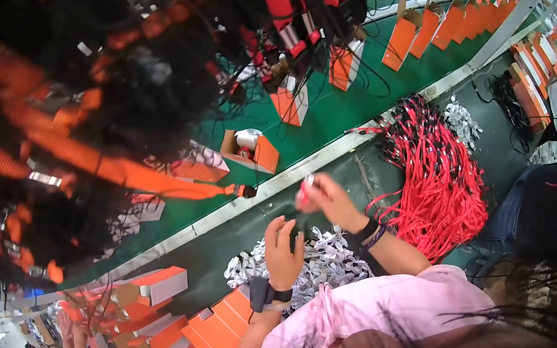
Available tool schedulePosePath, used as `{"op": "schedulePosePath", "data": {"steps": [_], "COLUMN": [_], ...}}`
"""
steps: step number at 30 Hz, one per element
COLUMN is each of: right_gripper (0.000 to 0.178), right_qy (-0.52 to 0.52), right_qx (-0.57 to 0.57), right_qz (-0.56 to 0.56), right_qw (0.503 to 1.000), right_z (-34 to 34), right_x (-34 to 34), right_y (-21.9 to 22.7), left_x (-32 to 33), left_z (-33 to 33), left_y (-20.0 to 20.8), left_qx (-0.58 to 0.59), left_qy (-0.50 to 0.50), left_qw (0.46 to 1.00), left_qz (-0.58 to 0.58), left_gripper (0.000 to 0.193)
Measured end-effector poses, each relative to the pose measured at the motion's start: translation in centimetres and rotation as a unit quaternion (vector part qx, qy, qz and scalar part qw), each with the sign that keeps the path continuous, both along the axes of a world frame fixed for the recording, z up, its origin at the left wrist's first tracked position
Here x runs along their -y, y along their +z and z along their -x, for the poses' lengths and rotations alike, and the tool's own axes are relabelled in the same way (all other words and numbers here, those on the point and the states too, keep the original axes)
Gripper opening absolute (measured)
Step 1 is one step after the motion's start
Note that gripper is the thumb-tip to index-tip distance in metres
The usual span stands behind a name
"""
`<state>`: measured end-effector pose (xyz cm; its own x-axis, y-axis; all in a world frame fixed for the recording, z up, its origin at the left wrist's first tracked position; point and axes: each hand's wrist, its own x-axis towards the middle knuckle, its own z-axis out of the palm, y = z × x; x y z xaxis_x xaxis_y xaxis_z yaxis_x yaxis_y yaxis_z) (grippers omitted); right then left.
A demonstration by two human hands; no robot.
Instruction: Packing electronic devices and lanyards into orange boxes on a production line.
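Observation:
My right hand [335, 203] is raised near the belt's edge, its fingers pinching a small red-and-white item [306, 188] too blurred to identify. Beside it, my left hand [285, 254] hovers with its fingers spread and nothing in them. Under and around my hands lies a heap of white coiled cables [321, 268]. To the right of my right arm is a large pile of red straps [440, 193] with black ends. Just beyond my hands, an open orange box [263, 156] with a silver-and-red object in it stands on the green conveyor belt [320, 140].
Orange and red straps [113, 173] with dark cords hang overhead at the upper left. Orange boxes [222, 326] are stacked by my left forearm. More open boxes [440, 27] line the belt. Another small white pile [461, 121] lies beyond the red straps. Co-workers sit on both sides.

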<state>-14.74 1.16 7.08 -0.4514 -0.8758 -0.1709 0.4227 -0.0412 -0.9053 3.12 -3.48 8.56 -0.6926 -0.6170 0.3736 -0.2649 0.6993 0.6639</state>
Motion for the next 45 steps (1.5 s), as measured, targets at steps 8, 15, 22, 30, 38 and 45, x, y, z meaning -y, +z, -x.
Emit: {"op": "schedulePosePath", "data": {"steps": [8,15,22,30,38,45], "right_gripper": [0.018,0.045,0.033,0.028,0.051,0.046], "right_qy": [-0.212,-0.169,-0.149,-0.031,-0.025,0.068], "right_qx": [-0.383,-0.694,-0.681,-0.665,-0.644,-0.615], "right_qz": [0.132,0.055,-0.012,-0.183,-0.141,-0.127], "right_qw": [0.889,0.698,0.717,0.723,0.752,0.775], "right_z": [11.6,13.2,11.1,8.1,2.4,1.1], "right_x": [12.0,12.4,3.0,-14.4,-20.4,-17.2], "right_y": [8.8,7.8,9.7,8.2,6.3,3.3], "left_x": [-0.5,-0.9,-2.4,-4.4,-6.2,-4.7], "left_z": [0.0,-1.7,-1.2,6.2,12.9,3.0], "left_y": [-0.9,-0.7,-1.2,-1.7,-7.1,4.7], "left_qx": [-0.025,-0.029,-0.051,0.035,0.024,-0.004], "left_qy": [0.022,0.046,0.003,-0.149,-0.118,-0.197], "left_qw": [0.995,0.992,0.981,0.988,0.983,0.791], "left_qz": [-0.097,-0.117,-0.189,-0.018,0.137,-0.579], "left_gripper": [0.024,0.017,0.018,0.014,0.012,0.009]}}
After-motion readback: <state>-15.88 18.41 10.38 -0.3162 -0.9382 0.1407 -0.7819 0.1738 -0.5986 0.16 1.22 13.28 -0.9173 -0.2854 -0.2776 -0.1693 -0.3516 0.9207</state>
